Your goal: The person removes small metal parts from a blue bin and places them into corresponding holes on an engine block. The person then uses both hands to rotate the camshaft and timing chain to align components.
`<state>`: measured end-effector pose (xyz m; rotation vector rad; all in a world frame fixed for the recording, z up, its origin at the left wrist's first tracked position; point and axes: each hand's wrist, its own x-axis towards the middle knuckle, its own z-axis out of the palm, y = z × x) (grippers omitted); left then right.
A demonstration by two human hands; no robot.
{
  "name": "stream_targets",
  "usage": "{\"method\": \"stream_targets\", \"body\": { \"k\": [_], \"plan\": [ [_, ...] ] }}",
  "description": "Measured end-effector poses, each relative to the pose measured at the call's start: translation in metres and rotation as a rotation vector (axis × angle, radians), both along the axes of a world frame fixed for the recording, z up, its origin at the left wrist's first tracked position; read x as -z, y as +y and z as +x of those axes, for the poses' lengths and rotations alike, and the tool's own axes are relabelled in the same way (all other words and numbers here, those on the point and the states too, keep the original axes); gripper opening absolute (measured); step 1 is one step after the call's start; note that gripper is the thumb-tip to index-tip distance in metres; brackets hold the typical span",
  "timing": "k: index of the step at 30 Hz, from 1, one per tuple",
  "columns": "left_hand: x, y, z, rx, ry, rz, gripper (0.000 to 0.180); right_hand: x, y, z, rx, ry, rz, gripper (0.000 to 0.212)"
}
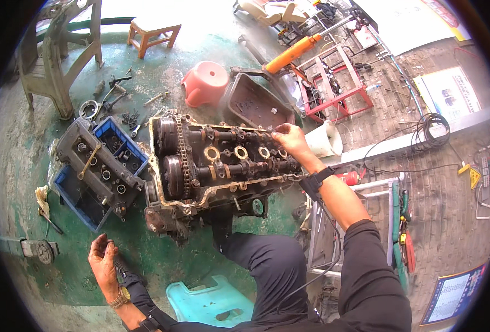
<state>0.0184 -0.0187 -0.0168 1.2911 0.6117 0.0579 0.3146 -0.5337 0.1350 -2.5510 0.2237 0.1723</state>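
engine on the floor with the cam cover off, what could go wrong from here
1. The engine has its camshafts and timing chain exposed above a dirty green floor; grit could get in.
2. The right hand works at the far edge by the cam bearing caps; a slip may pinch fingers or drop a small part inside.
3. Loose bolts and tools scattered behind the blue crate could be lost or mixed up.

Engine head (223, 160): grimy dark grey, brass-coloured rings
Crate (120, 145): blue
Overturned stool (205, 83): salmon pink
Low stool (212, 301): turquoise
Jack handle (292, 53): orange
Floor (162, 254): worn green paint
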Motion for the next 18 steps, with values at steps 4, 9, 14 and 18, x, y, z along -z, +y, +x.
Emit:
{"method": "stream_targets", "body": {
  "k": [4, 9, 14, 18],
  "plan": [
    [-0.002, -0.002, 0.000, -0.014, 0.007, -0.020, 0.036, 0.005, 0.013, -0.001, -0.051, -0.103, -0.222, 0.028],
    [-0.006, -0.002, 0.002, -0.004, 0.034, -0.015, 0.036, 0.013, 0.018, -0.003, -0.120, -0.181, -0.246, 0.031],
    [-0.007, -0.003, 0.002, -0.006, 0.033, -0.009, 0.036, 0.024, 0.016, -0.002, -0.239, -0.283, -0.366, 0.030],
    [-0.007, -0.001, 0.002, 0.019, 0.045, 0.006, 0.037, 0.022, 0.015, -0.004, -0.358, -0.339, -0.411, 0.034]
  ]
}}
